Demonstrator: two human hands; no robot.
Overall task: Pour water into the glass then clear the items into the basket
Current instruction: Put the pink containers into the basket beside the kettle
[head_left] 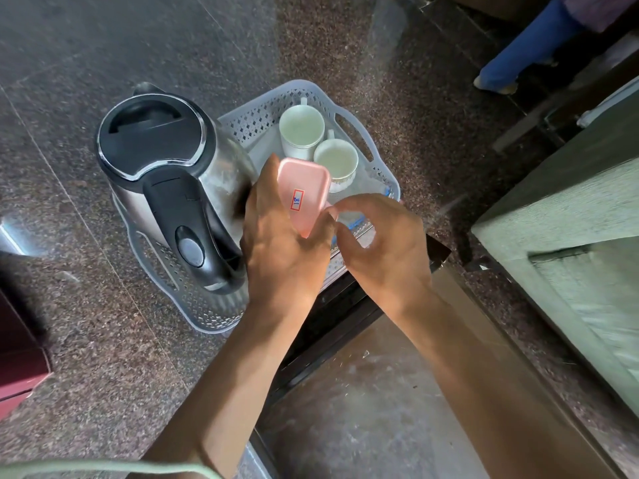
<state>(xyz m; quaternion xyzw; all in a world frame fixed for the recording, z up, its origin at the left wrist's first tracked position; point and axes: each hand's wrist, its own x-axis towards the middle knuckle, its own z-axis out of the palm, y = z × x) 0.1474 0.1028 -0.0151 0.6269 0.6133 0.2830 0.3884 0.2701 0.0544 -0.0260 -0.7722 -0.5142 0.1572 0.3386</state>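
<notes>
Over the near edge of a grey basket (359, 133) on a speckled counter (86, 340), the left hand (276, 243) grips a pink container (304, 195), tilted. The right hand (383, 243) hovers beside it, fingers curled, empty. A kettle (166, 174) fills the basket's left side; two white cups (318, 143) stand at its far edge

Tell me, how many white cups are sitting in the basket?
2. One white cup sits at the far side of the grey basket; the other touches it, nearer the pink box. The hands could hide more.
</notes>
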